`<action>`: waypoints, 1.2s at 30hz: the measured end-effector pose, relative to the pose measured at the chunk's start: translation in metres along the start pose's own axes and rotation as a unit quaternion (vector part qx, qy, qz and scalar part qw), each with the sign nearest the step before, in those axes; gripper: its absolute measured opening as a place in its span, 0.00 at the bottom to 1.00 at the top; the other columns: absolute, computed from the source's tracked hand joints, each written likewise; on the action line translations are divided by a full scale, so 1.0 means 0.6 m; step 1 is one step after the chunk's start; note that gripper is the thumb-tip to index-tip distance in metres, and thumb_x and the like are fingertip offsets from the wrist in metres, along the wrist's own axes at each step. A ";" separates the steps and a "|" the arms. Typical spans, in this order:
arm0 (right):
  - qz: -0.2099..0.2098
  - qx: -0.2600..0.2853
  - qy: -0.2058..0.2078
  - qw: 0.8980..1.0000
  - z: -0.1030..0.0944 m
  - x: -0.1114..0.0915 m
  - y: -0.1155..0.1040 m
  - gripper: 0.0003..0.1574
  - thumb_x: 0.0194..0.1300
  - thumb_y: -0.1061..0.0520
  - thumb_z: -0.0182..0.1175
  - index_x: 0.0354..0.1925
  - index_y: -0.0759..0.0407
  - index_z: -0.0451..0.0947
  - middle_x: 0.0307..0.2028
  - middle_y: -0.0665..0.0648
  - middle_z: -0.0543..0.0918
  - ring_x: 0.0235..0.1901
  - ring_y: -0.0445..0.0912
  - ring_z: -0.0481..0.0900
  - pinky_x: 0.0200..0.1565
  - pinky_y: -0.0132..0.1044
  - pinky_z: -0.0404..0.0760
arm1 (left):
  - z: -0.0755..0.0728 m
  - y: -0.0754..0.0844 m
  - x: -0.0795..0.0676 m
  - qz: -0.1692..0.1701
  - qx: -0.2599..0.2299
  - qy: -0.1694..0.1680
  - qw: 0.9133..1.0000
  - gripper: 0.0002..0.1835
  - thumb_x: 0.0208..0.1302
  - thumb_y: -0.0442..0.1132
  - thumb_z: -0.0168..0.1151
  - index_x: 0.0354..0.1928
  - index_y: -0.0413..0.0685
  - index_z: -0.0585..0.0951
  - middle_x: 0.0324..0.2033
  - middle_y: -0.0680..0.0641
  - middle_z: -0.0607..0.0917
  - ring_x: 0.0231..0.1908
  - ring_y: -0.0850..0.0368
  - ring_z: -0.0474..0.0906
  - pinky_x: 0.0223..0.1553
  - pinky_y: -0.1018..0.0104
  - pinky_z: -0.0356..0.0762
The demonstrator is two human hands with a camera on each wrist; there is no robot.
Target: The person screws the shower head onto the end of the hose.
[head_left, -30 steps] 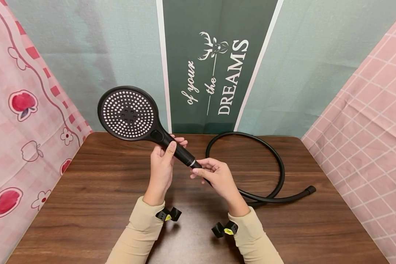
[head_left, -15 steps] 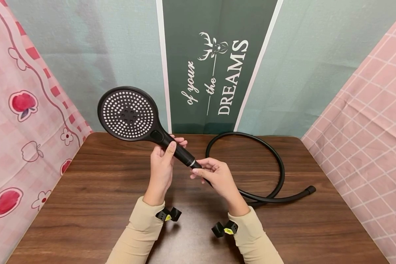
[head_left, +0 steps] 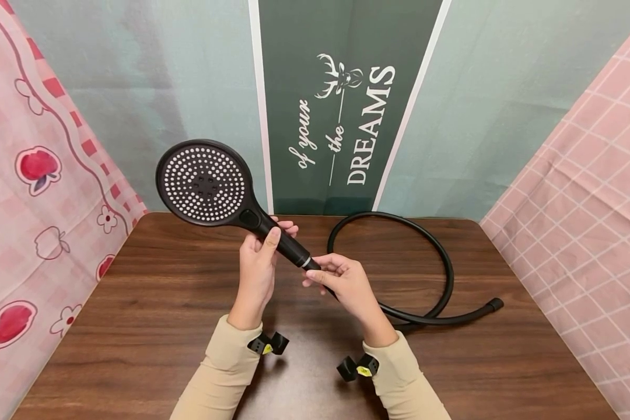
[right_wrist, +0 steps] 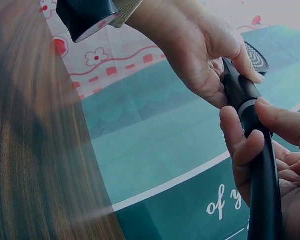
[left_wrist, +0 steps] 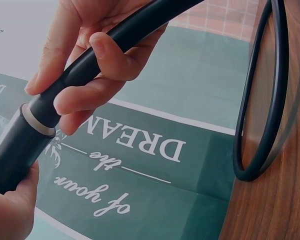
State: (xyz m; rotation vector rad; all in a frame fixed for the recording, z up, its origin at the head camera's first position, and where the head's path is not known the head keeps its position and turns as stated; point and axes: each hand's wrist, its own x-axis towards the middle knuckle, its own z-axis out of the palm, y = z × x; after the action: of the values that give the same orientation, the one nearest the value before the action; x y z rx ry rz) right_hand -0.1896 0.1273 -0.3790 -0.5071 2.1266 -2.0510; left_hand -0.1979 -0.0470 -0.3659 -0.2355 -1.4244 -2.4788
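Observation:
A black shower head (head_left: 205, 184) with white nozzles is held up over the table, its face toward the head camera. My left hand (head_left: 257, 274) grips its handle, thumb on the front. At the handle's lower end, my right hand (head_left: 343, 283) pinches the hose's end fitting (left_wrist: 47, 102) between thumb and fingers. A pale ring (left_wrist: 37, 120) shows between handle and fitting in the left wrist view. From there the black shower hose (head_left: 448, 268) runs under the right hand and loops on the table. Its other end (head_left: 496, 304) lies free at the right.
The brown wooden table (head_left: 163, 338) reaches back to a green cloth backdrop (head_left: 341, 198) with white lettering. Pink patterned cloth (head_left: 52, 192) hangs at the left, pink checked cloth (head_left: 588, 233) at the right. Black wrist cameras (head_left: 357, 367) sit on both sleeves.
Everything sits a few pixels lower in the head view, the backdrop included. Both hands keep the same hold on the shower head and the hose fitting.

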 end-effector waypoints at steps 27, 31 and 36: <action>0.003 -0.003 0.002 1.000 0.000 -0.002 -0.001 0.15 0.64 0.65 0.65 0.48 0.73 0.79 0.36 0.79 0.84 0.27 0.37 0.87 0.24 0.26 0.77 | 0.000 -0.001 -0.002 0.005 -0.003 0.002 1.000 0.19 0.75 0.35 0.52 0.60 0.29 0.64 0.41 0.52 0.88 0.46 0.61 0.87 0.60 0.63 0.80; 0.004 -0.011 0.003 1.000 0.000 -0.002 -0.002 0.15 0.64 0.64 0.65 0.48 0.72 0.80 0.36 0.78 0.85 0.26 0.37 0.86 0.24 0.27 0.78 | 0.001 0.000 -0.002 0.005 -0.004 0.002 1.000 0.16 0.75 0.35 0.52 0.58 0.34 0.67 0.41 0.52 0.88 0.46 0.61 0.87 0.60 0.63 0.80; 0.005 -0.014 0.003 1.000 -0.001 -0.002 -0.003 0.15 0.65 0.63 0.65 0.48 0.71 0.80 0.36 0.78 0.85 0.26 0.37 0.86 0.24 0.27 0.78 | 0.002 0.001 -0.002 0.004 -0.002 0.000 1.000 0.15 0.75 0.36 0.53 0.58 0.36 0.67 0.41 0.52 0.88 0.46 0.61 0.87 0.60 0.63 0.80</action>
State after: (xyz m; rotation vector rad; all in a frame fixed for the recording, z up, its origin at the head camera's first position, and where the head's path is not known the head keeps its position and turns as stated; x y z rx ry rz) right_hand -0.1887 0.1282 -0.3772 -0.4937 2.1611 -2.0227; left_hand -0.1968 -0.0460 -0.3650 -0.2415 -1.4147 -2.4755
